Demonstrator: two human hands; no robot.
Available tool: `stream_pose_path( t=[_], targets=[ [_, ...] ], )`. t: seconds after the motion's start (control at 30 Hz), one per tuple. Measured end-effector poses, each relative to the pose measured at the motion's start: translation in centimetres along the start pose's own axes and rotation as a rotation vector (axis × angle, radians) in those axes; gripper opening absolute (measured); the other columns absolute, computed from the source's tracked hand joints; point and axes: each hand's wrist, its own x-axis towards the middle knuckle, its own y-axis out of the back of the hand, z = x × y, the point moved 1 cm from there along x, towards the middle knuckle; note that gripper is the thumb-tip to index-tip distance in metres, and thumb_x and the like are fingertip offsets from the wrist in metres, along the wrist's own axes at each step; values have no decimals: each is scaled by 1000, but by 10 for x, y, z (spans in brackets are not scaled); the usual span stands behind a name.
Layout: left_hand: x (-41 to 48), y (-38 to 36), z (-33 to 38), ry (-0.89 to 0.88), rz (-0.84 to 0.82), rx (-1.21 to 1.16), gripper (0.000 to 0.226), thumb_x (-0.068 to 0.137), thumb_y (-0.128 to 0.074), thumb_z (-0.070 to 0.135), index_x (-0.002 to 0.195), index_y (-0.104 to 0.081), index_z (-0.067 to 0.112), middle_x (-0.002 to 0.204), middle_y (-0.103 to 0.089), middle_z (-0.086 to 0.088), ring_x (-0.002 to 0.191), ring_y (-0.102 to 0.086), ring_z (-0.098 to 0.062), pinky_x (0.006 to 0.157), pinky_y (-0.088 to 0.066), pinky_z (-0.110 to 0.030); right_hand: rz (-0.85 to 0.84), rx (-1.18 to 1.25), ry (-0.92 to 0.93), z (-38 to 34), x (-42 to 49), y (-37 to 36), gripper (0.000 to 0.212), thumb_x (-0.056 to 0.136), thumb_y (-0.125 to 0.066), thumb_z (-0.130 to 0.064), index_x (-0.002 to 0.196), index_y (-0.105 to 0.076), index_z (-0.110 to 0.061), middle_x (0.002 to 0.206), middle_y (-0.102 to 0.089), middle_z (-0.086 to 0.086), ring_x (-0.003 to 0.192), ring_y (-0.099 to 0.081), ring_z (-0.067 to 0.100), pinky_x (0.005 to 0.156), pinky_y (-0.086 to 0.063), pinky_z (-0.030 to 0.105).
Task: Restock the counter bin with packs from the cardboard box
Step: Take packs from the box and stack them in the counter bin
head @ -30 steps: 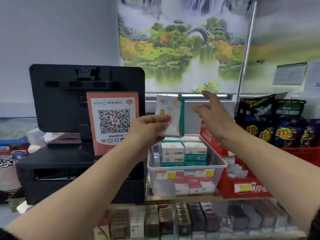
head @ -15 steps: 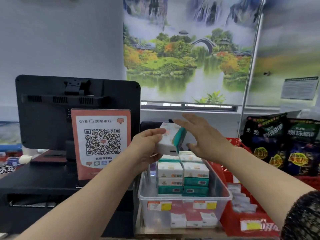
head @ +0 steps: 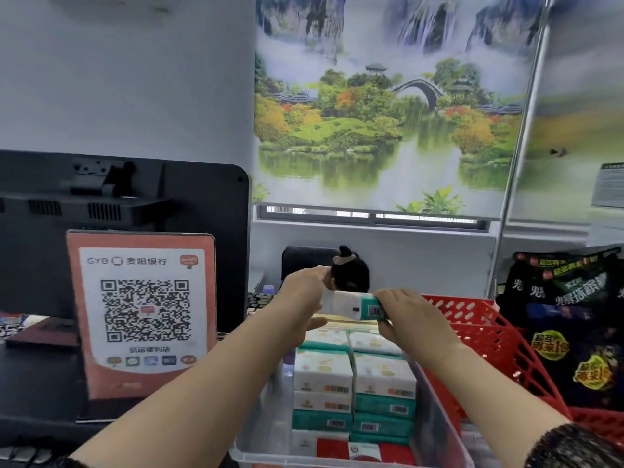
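Holding the pack [head: 351, 304], left hand [head: 304, 298] and right hand [head: 410, 320] curl fingers [head: 391, 297] round its ends.

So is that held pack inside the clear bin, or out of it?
Out: the left hand and right hand hold the pack above the stacked packs in the bin.

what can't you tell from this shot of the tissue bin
Head view:
Cardboard box: out of frame.
Clear bin back row: hidden behind the held tissue pack, left hand and right hand.
Bin's front wall: cut by the bottom edge.
Pack lettering: too blurred.
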Motion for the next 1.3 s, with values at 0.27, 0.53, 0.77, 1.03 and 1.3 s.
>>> stream_pose_path(
  t=[0.27,0.53,0.77,1.03,1.3],
  targets=[
    [17,20,-12,-165,6,77,24,102,-40,27,113,-61,23,118,-58,-2,110,-52,-19,91,-49,-34,-212,-244,-111,10,10,-65,28,70,-81,-18,93,-65,-15,85,-67,0,74,-59,19,53,-46,26],
    [22,27,-22,-204,-5,131,25,102,-42,24,111,-64,22,114,-64,1,110,-55,-17,87,-51,-31,-249,-236,-74,12,4,-89,41,98,-47,-21,138,-40,-13,134,-53,3,118,-52,21,87,-50,32],
    [22,22,-27,-190,-45,130,24,102,-42,22,103,-65,25,108,-66,3,105,-57,-15,75,-51,-26,-313,-263,-79,15,4,-93,47,99,-44,-18,144,-32,-12,138,-50,3,124,-47,21,93,-48,32],
    [23,25,-33,-164,-29,119,24,101,-43,23,97,-66,27,103,-67,5,101,-59,-14,73,-52,-27,-382,-208,-101,13,4,-83,52,98,-43,-13,147,-27,-13,141,-46,5,129,-43,22,95,-47,32],
    [19,32,-34,-131,-35,100,25,101,-42,22,111,-65,21,112,-66,0,109,-56,-19,83,-52,-32,-389,-136,-179,12,4,-87,58,98,-45,-16,150,-20,-14,153,-32,3,139,-30,22,103,-42,34]
  ],
)
